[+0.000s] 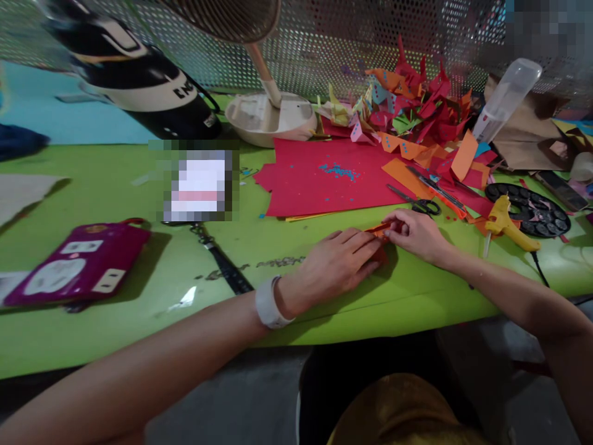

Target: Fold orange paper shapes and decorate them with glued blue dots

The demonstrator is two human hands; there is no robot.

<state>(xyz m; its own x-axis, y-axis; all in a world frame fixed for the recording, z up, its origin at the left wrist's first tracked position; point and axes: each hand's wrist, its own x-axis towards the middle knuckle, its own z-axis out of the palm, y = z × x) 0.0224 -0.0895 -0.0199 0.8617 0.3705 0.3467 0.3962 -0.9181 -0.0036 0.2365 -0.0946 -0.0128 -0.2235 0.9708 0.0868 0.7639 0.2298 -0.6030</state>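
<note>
A small folded piece of orange paper [380, 231] lies between my two hands over the green tabletop. My left hand [340, 258], with a pale band on its wrist, holds the paper down from the left, fingers together over it. At the paper's right end, my right hand [414, 233] pinches its edge between thumb and curled fingers. Part of the paper is hidden under the left fingers. Just beyond the right hand are dark scissors [424, 205] and a red sheet [301, 179] bearing tiny blue bits [340, 171].
A heap of folded coloured paper [412, 105] stands at the back. On the right are a yellow glue gun [504, 225], a black palette [549, 213] and a clear bottle [509, 99]. Leftward sit a phone [199, 188], a purple pouch [78, 262], a black-and-white bottle [152, 86] and a fan base [273, 120].
</note>
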